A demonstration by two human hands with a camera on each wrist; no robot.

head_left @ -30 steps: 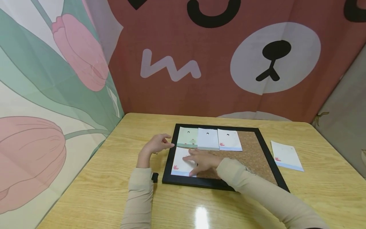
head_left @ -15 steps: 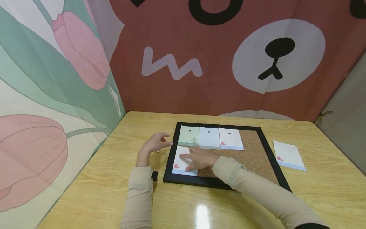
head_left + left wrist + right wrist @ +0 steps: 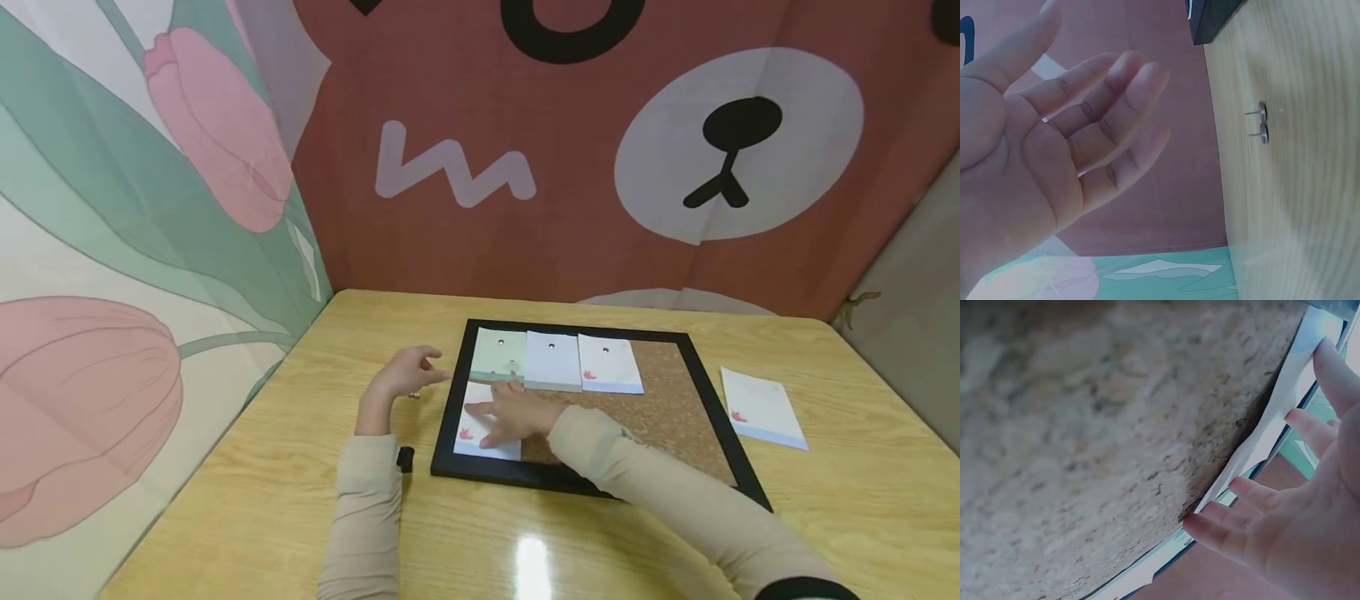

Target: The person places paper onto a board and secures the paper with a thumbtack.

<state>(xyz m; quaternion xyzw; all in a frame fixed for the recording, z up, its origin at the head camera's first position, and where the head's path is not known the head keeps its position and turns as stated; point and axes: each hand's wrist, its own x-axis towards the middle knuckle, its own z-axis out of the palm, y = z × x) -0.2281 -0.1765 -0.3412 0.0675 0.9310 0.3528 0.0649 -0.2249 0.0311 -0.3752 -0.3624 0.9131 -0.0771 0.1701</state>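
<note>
My right hand [image 3: 517,414] rests with spread fingers on a white note card [image 3: 504,452] at the lower left of the framed corkboard [image 3: 645,429]. In the right wrist view its fingertips [image 3: 1294,415] touch the card's surface. Three cards sit in a row above, each with a pin near its top: a green card [image 3: 495,354], a pale blue card [image 3: 553,367] and a white card [image 3: 611,375]. My left hand [image 3: 405,375] is held beside the board's left edge, fingers loosely bent, holding nothing. Two thumbtacks [image 3: 1263,123] lie on the table near it.
Another white card [image 3: 763,410] lies loose on the wooden table [image 3: 285,492], right of the board. A black frame [image 3: 525,476] borders the cork. Behind the table hangs a red-brown printed cloth [image 3: 555,242], with a floral cloth [image 3: 240,250] at the left.
My right hand has slid a little left and away from me over the card, its fingers still spread. The left hand has hardly moved, and the head view has shifted slightly.
</note>
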